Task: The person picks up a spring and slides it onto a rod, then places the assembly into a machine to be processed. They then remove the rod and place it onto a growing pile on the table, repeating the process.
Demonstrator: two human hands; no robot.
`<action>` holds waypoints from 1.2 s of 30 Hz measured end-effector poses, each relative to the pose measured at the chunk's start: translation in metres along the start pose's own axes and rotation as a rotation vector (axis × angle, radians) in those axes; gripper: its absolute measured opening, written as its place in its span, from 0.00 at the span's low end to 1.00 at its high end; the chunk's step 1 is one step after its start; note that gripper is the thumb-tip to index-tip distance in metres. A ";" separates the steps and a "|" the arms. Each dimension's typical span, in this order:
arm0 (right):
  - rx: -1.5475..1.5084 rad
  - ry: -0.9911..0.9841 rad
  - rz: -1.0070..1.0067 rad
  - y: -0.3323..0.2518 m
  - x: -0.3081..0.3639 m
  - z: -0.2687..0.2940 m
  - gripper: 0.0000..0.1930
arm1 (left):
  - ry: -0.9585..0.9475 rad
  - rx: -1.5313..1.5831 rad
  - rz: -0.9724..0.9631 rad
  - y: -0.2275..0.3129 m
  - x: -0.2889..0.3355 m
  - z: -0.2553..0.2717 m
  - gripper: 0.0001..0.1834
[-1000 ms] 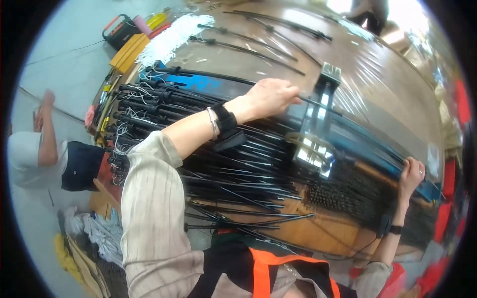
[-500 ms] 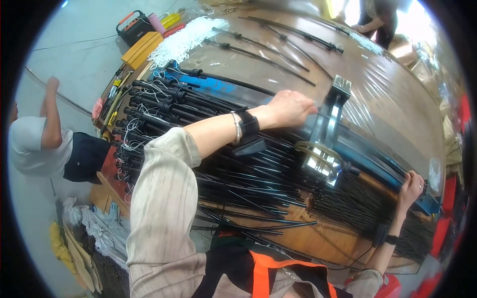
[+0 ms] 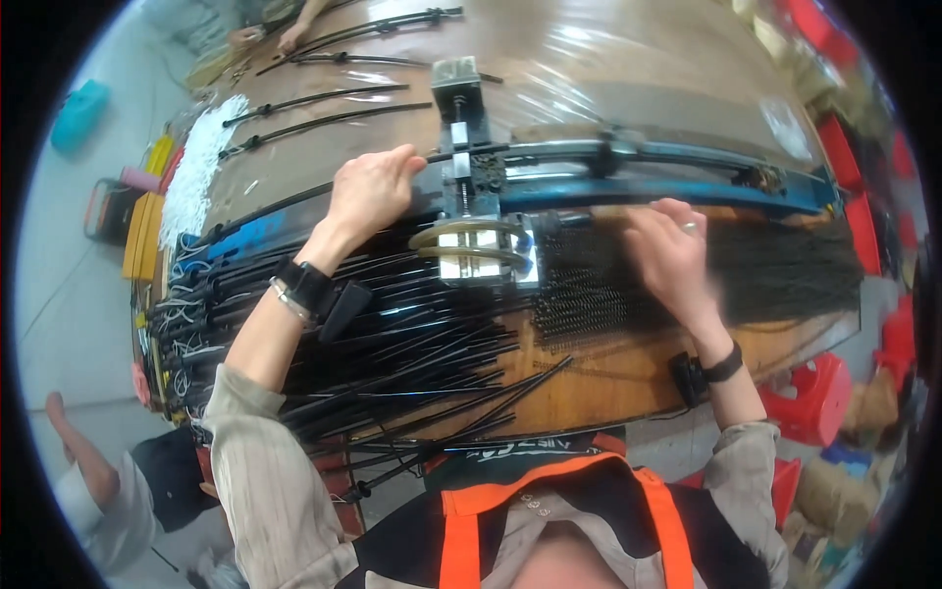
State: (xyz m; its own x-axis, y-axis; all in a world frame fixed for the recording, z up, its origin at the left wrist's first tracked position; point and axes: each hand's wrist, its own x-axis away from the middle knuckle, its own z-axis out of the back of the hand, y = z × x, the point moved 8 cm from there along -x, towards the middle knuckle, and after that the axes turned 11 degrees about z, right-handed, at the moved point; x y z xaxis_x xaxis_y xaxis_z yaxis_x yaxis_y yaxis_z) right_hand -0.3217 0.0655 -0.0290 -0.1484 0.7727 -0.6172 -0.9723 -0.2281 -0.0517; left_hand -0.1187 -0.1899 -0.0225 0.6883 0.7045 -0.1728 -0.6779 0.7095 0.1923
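Note:
My left hand (image 3: 376, 192) is closed, fingertips pinched on a long black rod (image 3: 294, 208) just left of a metal clamp fixture (image 3: 473, 211). The rod runs from the left pile toward the fixture. My right hand (image 3: 672, 253) has curled fingers and is slightly blurred; what it may hold cannot be made out. It is right of the fixture, over a heap of thin dark springs (image 3: 599, 285) and in front of a blue rail (image 3: 657, 193). Yellowish hose loops (image 3: 461, 238) curve over the fixture's near end.
Many black rods with white wires (image 3: 226, 314) are piled at left. White small pieces (image 3: 201, 172) lie heaped beyond, beside a yellow box (image 3: 144, 236). Another person's hand (image 3: 292, 37) is at the far edge; another person (image 3: 128, 491) is at lower left. A red stool (image 3: 810, 398) stands at right.
The view has turned. My left hand has drawn back left from beside the fixture. My right hand has come from the blue rail's far end toward the fixture.

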 end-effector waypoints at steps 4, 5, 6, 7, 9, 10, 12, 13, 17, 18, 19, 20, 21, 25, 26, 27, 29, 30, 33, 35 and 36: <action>-0.101 -0.019 -0.052 -0.011 0.003 -0.010 0.14 | 0.014 -0.032 0.031 -0.002 0.002 -0.001 0.11; -0.096 -0.024 -0.063 -0.014 0.001 -0.014 0.14 | 0.006 -0.027 0.022 -0.001 0.004 -0.001 0.11; -0.121 -0.008 -0.065 -0.017 -0.002 -0.017 0.14 | -0.004 -0.005 0.022 0.000 0.005 -0.001 0.12; -0.147 0.007 -0.066 -0.019 -0.005 -0.021 0.14 | -0.015 0.018 0.024 0.000 0.007 -0.001 0.12; -0.170 0.020 -0.063 -0.022 -0.013 -0.027 0.13 | -0.023 0.044 0.028 -0.002 0.008 0.000 0.13; -0.277 0.002 -0.130 -0.019 -0.013 -0.035 0.13 | -0.017 0.041 0.019 -0.002 0.008 -0.001 0.12; -0.492 -0.040 -0.275 -0.012 -0.005 -0.053 0.13 | -0.012 0.039 0.003 -0.002 0.011 -0.007 0.11; -0.489 -0.046 -0.286 -0.006 -0.002 -0.059 0.13 | -0.022 0.046 -0.002 -0.002 0.007 -0.013 0.11; -0.458 0.095 -0.147 -0.002 -0.014 -0.060 0.11 | 0.247 0.068 -0.161 -0.004 0.008 -0.002 0.09; -0.467 0.078 -0.167 -0.002 -0.021 -0.061 0.09 | 0.234 -0.012 -0.182 -0.006 0.009 -0.004 0.08; -0.463 0.065 -0.180 0.001 -0.023 -0.058 0.09 | 0.235 -0.087 -0.212 -0.006 0.004 -0.010 0.08; -0.470 0.048 -0.203 -0.003 -0.015 -0.050 0.09 | 0.208 -0.075 -0.212 -0.007 -0.001 -0.011 0.08; -0.348 -0.082 -0.172 -0.012 -0.004 -0.042 0.09 | 0.248 -0.091 -0.333 0.002 0.001 -0.009 0.08; -0.117 -0.582 0.047 -0.081 0.049 -0.030 0.11 | 0.350 -0.214 -0.495 -0.040 0.000 0.021 0.10; -0.147 -0.569 0.052 -0.101 0.069 -0.031 0.11 | 0.364 -0.260 -0.523 -0.054 0.008 0.029 0.10; -0.175 -0.558 0.048 -0.115 0.083 -0.033 0.12 | 0.352 -0.281 -0.510 -0.053 0.014 0.036 0.10; -0.203 -0.516 0.030 -0.119 0.076 -0.036 0.12 | 0.349 -0.401 -0.230 -0.050 0.020 0.046 0.20; -0.197 -0.483 -0.010 -0.114 0.071 -0.037 0.12 | 0.356 -0.456 -0.090 -0.048 0.022 0.049 0.28; -0.228 -0.478 -0.090 -0.107 0.067 -0.033 0.12 | 0.252 -0.476 -0.188 0.007 0.104 0.068 0.20; -0.281 -0.524 -0.182 -0.099 0.069 -0.036 0.11 | -0.020 -0.294 -0.114 0.045 0.174 0.055 0.29; -0.301 -0.516 -0.155 -0.099 0.064 -0.037 0.11 | -0.147 -0.248 -0.063 0.055 0.203 0.041 0.34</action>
State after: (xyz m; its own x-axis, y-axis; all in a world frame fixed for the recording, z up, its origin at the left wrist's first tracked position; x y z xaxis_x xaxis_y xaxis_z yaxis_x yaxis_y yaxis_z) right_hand -0.2284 0.1157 -0.0925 -0.1511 0.9800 -0.1293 -0.9068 -0.1895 -0.3765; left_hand -0.0055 -0.0088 -0.0071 0.7487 0.6621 -0.0314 -0.6627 0.7466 -0.0592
